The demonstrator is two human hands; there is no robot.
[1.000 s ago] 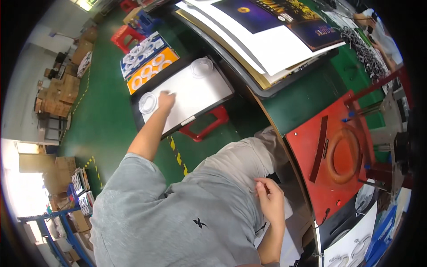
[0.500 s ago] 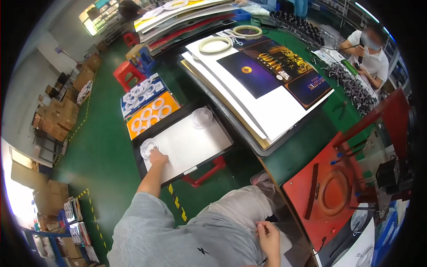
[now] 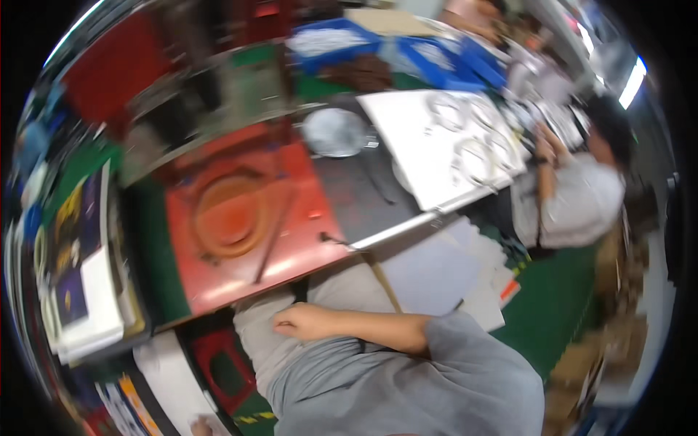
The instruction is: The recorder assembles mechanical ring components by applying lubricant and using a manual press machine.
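My right hand [image 3: 305, 322] rests on my lap with its fingers curled in; whatever they may hold is hidden. At the bottom edge, my left hand [image 3: 201, 427] is partly cut off and smeared, beside the near end of a white panel [image 3: 169, 374] in a dark tray. Its fingers cannot be read. A faint pale coil [image 3: 147, 356] lies at the panel's far end. In front of me is a red work plate [image 3: 305, 251] with an orange-brown ring [image 3: 206, 229] and a dark bar [image 3: 273, 243] on it.
Right of the red plate are a round grey disc [image 3: 334, 133] and a white board [image 3: 396, 120] bearing several coils. Printed panels [image 3: 91, 283] are stacked at left. Loose sheets [image 3: 429, 269] lie below the bench edge. A co-worker [image 3: 582, 196] sits at right; blue bins [image 3: 334, 43] stand behind.
The view has swung to the right, bringing the red plate to the middle. My left hand, earlier on a clear coil, now shows only at the bottom edge. My right hand stays near my lap.
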